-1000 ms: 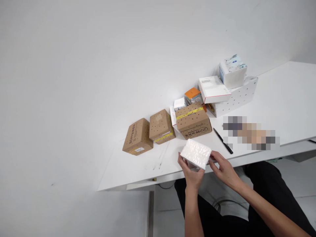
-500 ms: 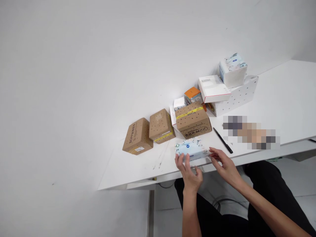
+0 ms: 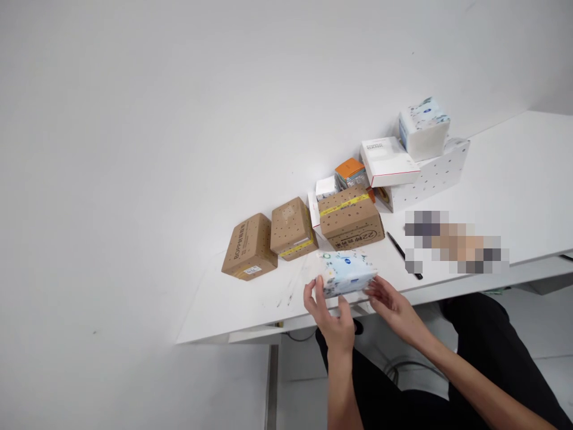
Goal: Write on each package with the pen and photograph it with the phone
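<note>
A soft tissue pack [image 3: 345,272] with a pale blue printed face is held between both hands, just above the near edge of the white table [image 3: 514,173]. My left hand [image 3: 330,316] grips its left end, thumb on the side and fingers underneath. My right hand [image 3: 390,304] holds its right end with the fingers curled against it. The printed face is turned up. Behind the pack stand three brown cardboard boxes [image 3: 350,217] in a row.
At the back right a white dotted box [image 3: 430,176] carries a second tissue pack [image 3: 424,128] and a flat white box [image 3: 387,161]. Small orange and white boxes [image 3: 349,172] sit behind the brown ones. A black pen [image 3: 396,243] lies to the right. A blurred patch covers part of the table.
The pack has been turned over from its plain white side to its printed face. Both hands have shifted it slightly left along the table's near edge.
</note>
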Tool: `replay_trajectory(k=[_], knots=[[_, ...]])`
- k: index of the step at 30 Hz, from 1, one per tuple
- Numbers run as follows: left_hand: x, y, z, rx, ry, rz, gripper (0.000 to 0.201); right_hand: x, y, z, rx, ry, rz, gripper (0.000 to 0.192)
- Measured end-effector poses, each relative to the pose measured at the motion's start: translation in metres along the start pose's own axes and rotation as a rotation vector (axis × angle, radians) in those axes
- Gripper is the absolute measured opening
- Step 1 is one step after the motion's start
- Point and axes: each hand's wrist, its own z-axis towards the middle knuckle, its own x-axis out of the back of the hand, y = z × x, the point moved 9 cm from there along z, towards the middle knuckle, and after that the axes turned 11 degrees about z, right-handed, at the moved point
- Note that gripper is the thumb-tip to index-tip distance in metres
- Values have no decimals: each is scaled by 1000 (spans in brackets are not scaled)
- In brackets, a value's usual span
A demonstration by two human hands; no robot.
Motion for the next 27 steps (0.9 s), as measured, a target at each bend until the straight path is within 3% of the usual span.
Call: replay_trajectory(k=[3, 5, 14, 17, 21, 24, 27], knots=[[6, 36, 8, -175, 11, 89, 55, -13, 3, -2, -72, -76, 46, 49], [4, 48, 11, -219, 9, 150, 55, -15, 0, -1, -79, -106, 9, 40], [-12, 63, 8, -293, -67, 197, 55, 21, -15, -1, -112, -4, 10, 37], [-13, 54, 3, -241, -57, 77, 67, 33, -27, -4, -70, 62, 16, 37], [-18, 12, -1, 27, -43, -165, 77, 45, -36, -4, -34, 137, -11, 34], [-39, -11, -3, 208, -199, -385, 82, 42, -36, -2, -7, 134, -22, 35], [-61, -16, -6, 282, -373, -576, 88, 30, -30, -2, -2, 79, -18, 41]])
